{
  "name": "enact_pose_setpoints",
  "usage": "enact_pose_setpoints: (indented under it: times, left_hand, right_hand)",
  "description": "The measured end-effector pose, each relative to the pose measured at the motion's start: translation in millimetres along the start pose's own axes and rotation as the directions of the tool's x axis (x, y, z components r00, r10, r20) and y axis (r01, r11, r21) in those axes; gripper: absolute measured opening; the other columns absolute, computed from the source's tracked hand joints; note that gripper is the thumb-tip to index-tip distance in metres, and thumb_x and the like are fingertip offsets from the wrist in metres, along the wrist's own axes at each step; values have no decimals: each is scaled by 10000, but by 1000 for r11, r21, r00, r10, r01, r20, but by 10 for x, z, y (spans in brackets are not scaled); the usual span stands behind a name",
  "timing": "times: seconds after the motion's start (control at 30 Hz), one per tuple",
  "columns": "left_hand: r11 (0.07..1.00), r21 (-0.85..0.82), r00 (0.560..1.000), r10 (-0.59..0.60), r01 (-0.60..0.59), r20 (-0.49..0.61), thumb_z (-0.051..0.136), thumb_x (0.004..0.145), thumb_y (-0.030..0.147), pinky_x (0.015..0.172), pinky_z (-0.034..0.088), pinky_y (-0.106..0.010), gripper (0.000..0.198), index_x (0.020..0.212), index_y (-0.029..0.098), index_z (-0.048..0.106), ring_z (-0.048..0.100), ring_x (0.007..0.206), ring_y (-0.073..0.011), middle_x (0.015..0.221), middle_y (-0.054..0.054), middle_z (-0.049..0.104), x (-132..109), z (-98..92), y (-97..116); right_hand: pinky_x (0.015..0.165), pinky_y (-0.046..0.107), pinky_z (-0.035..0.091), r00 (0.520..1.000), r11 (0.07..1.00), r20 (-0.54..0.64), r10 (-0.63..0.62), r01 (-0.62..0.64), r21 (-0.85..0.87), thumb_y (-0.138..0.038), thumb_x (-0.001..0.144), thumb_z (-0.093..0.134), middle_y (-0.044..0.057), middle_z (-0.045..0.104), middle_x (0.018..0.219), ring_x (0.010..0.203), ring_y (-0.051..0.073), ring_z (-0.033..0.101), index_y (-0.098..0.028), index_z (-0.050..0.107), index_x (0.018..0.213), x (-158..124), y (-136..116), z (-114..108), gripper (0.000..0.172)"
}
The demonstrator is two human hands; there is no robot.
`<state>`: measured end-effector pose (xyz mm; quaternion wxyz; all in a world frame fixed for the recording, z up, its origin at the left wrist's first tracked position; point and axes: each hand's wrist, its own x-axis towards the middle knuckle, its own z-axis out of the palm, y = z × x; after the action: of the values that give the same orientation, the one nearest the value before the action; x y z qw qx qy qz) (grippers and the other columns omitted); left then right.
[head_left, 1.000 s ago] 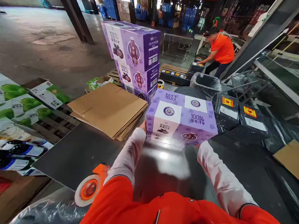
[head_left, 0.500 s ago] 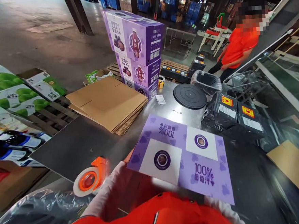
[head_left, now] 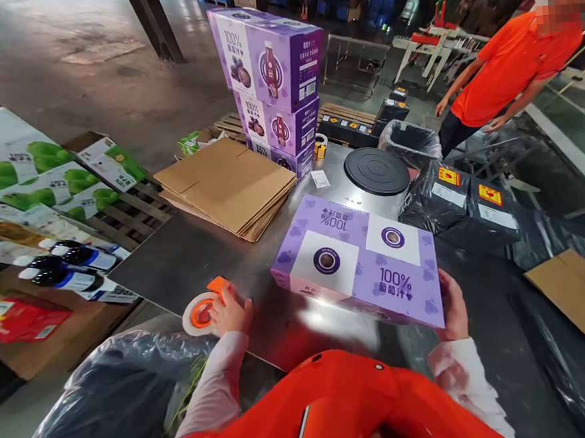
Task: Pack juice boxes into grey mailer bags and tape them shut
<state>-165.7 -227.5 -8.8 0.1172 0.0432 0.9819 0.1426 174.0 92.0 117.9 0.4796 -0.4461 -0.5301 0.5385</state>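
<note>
A purple and white grape juice carton (head_left: 348,258) lies flat on the dark tabletop in front of me, its printed top facing up. My right hand (head_left: 453,306) grips the carton's right end, its fingertips partly hidden behind that side. To the left, my left hand (head_left: 232,311) is closed over the orange handle of a tape dispenser (head_left: 202,315), which holds a wide roll of tape and lies near the table's front left edge. A gap of bare table separates the left hand from the carton.
Flattened brown cardboard (head_left: 227,187) is piled behind the carton, with stacked purple cartons (head_left: 275,73) beyond. A black round turntable (head_left: 376,171) and black-wrapped parcels (head_left: 458,197) stand at the right rear. A co-worker in orange (head_left: 517,63) is farther right. Bottles (head_left: 70,271) lie left.
My left hand has left the carton and moved onto the tape dispenser. The carton now sits a little farther forward, its front side showing. The co-worker appears closer and farther right.
</note>
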Motion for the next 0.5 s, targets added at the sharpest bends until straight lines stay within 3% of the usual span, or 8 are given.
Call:
enact_pose_setpoints:
  times: [0.1, 0.2, 0.27, 0.37, 0.5]
  left_hand:
    - [986, 142, 996, 86, -88, 20, 666, 986, 251, 1273, 319, -584, 705, 1642, 54, 501, 363, 1585, -487, 1718, -343, 320, -153, 226, -264]
    - [981, 164, 992, 114, -104, -53, 657, 989, 250, 1267, 313, -591, 723, 1672, 102, 471, 365, 1586, -477, 1728, -339, 302, -183, 295, -264]
    - [987, 130, 992, 108, -99, -70, 642, 993, 280, 1246, 349, -580, 737, 1679, 95, 446, 407, 1555, -470, 1716, -329, 335, -146, 244, -222]
    - [994, 100, 996, 59, -52, -62, 599, 1002, 299, 1230, 376, -577, 739, 1677, 65, 414, 461, 1517, -465, 1663, -318, 434, -76, 115, -249]
    - [993, 114, 1000, -4, 7, -30, 545, 994, 251, 1264, 343, -578, 700, 1626, -27, 429, 545, 1469, -451, 1516, -352, 584, -48, 42, -421]
  right_hand:
    - [1172, 561, 535, 993, 993, 38, -109, 110, -34, -739, 833, 774, 114, 676, 1476, 1430, 359, 612, -263, 719, 1323, -172, -196, -38, 684]
    - [1310, 599, 398, 936, 947, 250, -248, 289, -143, -717, 834, 787, 136, 539, 1657, 1558, 382, 493, -270, 639, 1508, -252, -383, 85, 821]
    - [1375, 591, 292, 898, 916, 346, -272, 352, -194, -718, 844, 780, 109, 442, 1741, 1629, 370, 401, -297, 615, 1558, -270, -425, 193, 845]
    - [1399, 551, 251, 894, 931, 386, -229, 317, -181, -721, 876, 754, 53, 321, 1814, 1693, 338, 287, -335, 681, 1507, -283, -374, 288, 743]
    - [1384, 535, 302, 901, 968, 389, -193, 239, -73, -652, 921, 768, 32, 303, 1824, 1702, 314, 280, -356, 737, 1449, -334, -218, 317, 606]
